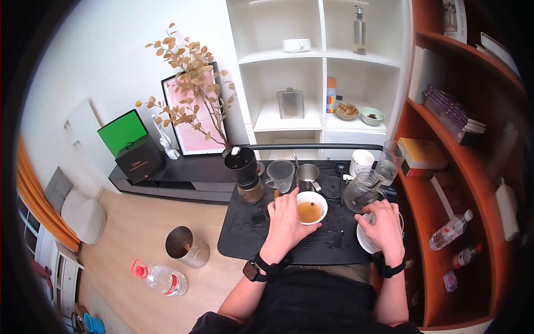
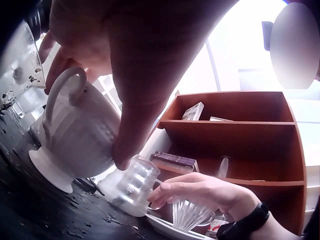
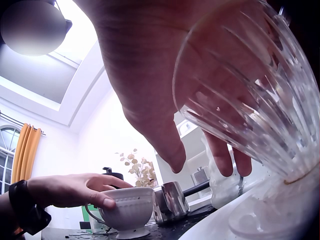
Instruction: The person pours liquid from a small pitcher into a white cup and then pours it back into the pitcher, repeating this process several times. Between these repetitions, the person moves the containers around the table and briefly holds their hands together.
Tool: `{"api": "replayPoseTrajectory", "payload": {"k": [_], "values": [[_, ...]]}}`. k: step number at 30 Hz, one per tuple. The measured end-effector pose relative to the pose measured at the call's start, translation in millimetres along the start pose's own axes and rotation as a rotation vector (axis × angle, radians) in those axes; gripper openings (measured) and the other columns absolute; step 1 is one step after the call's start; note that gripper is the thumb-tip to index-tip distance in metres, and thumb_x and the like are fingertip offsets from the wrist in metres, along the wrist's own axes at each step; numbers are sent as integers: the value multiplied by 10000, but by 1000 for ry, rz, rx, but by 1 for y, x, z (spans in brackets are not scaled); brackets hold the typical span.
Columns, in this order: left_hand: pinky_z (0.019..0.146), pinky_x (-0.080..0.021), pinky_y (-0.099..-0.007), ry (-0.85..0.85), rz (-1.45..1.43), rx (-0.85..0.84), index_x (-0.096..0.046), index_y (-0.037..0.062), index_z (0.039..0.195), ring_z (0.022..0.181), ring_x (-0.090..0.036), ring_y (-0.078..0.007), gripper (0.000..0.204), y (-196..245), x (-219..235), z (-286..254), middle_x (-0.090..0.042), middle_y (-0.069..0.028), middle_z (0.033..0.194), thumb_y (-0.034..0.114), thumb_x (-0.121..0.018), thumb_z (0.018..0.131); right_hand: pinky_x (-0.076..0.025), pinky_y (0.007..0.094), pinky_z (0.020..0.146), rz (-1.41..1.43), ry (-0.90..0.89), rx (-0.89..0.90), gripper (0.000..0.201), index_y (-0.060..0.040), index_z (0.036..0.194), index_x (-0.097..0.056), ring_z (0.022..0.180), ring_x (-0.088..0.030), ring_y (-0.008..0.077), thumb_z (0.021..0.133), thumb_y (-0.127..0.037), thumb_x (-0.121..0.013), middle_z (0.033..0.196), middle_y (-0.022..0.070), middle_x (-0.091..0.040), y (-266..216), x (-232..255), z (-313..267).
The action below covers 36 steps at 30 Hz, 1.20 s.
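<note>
The white cup [image 2: 85, 135] stands upright on the black table [image 1: 311, 249], brown liquid [image 1: 308, 212] inside it, in the grip of your left hand [image 1: 285, 216]: your thumb presses the near side by the rim, and your fingers lie round the handle side. Just beyond that grip are a metal pitcher [image 1: 307, 173] and a clear glass mug [image 1: 281, 173], with the black-topped grinder [image 1: 245, 170] further to its left.

Your right hand [image 1: 382, 225] is well off to the right of the cup, thumb and fingers apart and loosely bent. It is over a white saucer [image 1: 365, 238] bearing a ribbed glass dripper [image 2: 189, 215]; you can't tell whether it touches the glass. The glass server [image 1: 361, 192] is just beyond those fingertips, with a white mug [image 1: 362, 159] and a tall glass [image 1: 390, 160] behind it.
</note>
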<state>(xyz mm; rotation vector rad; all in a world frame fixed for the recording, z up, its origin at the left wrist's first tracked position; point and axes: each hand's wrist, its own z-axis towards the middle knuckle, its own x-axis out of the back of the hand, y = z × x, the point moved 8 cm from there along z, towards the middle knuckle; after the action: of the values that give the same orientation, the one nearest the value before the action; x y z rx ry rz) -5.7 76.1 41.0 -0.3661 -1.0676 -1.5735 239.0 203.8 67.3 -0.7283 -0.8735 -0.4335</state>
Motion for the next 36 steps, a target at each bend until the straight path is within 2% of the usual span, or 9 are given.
{"api": "replayPoseTrajectory", "payload": {"k": [2, 9, 11, 13, 16, 19, 20, 27, 36], "values": [[1221, -397, -520, -18, -36, 17, -503, -36, 1664, 1385, -610, -374, 1216, -3, -2, 0, -675, -211, 1445, 411, -1102, 704, -455, 445, 1116, -22, -1, -10, 322, -37, 1040, -886, 1129, -714, 311, 947, -345, -907, 1063, 107, -828, -1, 1, 0], [1222, -406, -511, -17, -132, 25, -526, -17, 1635, 1408, -639, -403, 1137, 8, 11, -1, -685, -219, 1454, 363, -1091, 724, -457, 441, 1094, -13, 11, 1, 324, -37, 1032, -884, 1127, -711, 294, 941, -347, -909, 1067, 91, -831, 3, 0, -1], [1220, -404, -531, 10, -150, 13, -522, -28, 1627, 1372, -656, -403, 1110, 12, 21, -1, -677, -200, 1474, 342, -1083, 745, -458, 442, 1085, -17, 13, 30, 330, -36, 1027, -880, 1130, -707, 288, 941, -353, -909, 1069, 86, -831, 1, 0, -1], [1211, -441, -523, 20, -156, 12, -528, -12, 1623, 1382, -658, -404, 1103, 16, 29, -2, -674, -196, 1485, 332, -1090, 739, -455, 438, 1089, -27, 19, 26, 339, -35, 1028, -878, 1133, -705, 288, 945, -363, -907, 1070, 86, -828, 2, 0, -2], [1179, -569, -481, 51, -221, 159, -543, 9, 1614, 1408, -683, -382, 1054, 6, 45, -5, -678, -202, 1517, 261, -1093, 750, -450, 439, 1089, -28, 1, 26, 343, -33, 1029, -876, 1124, -703, 289, 952, -366, -907, 1068, 92, -823, 2, -1, -2], [1179, -579, -459, 124, -334, 156, -543, 8, 1612, 1402, -707, -362, 1051, 2, 68, -5, -674, -213, 1525, 243, -1092, 748, -450, 443, 1092, -8, 10, 20, 339, -31, 1026, -877, 1121, -702, 292, 942, -357, -912, 1066, 95, -823, 1, 1, -1], [1141, -610, -482, 148, -316, 139, -533, 26, 1620, 1371, -717, -400, 1053, 1, 77, -6, -667, -209, 1494, 258, -1094, 759, -450, 446, 1094, -2, 10, 21, 336, -31, 1024, -879, 1126, -700, 291, 932, -351, -916, 1065, 94, -823, 1, 0, -1], [1195, -570, -465, 277, -346, 151, -519, 8, 1641, 1394, -696, -354, 1065, -41, 112, -13, -658, -210, 1508, 201, -1081, 758, -450, 445, 1087, -15, 36, 27, 341, -23, 1019, -873, 1110, -696, 294, 938, -354, -905, 1044, 98, -810, 4, 0, -3], [1186, -568, -500, 291, -113, 205, -510, 17, 1655, 1415, -679, -413, 1065, -65, 124, -21, -628, -216, 1541, 182, -1069, 763, -454, 443, 1085, -10, 25, 29, 347, -17, 1014, -870, 1106, -694, 294, 942, -354, -905, 1042, 105, -813, 3, -1, -2]]}}
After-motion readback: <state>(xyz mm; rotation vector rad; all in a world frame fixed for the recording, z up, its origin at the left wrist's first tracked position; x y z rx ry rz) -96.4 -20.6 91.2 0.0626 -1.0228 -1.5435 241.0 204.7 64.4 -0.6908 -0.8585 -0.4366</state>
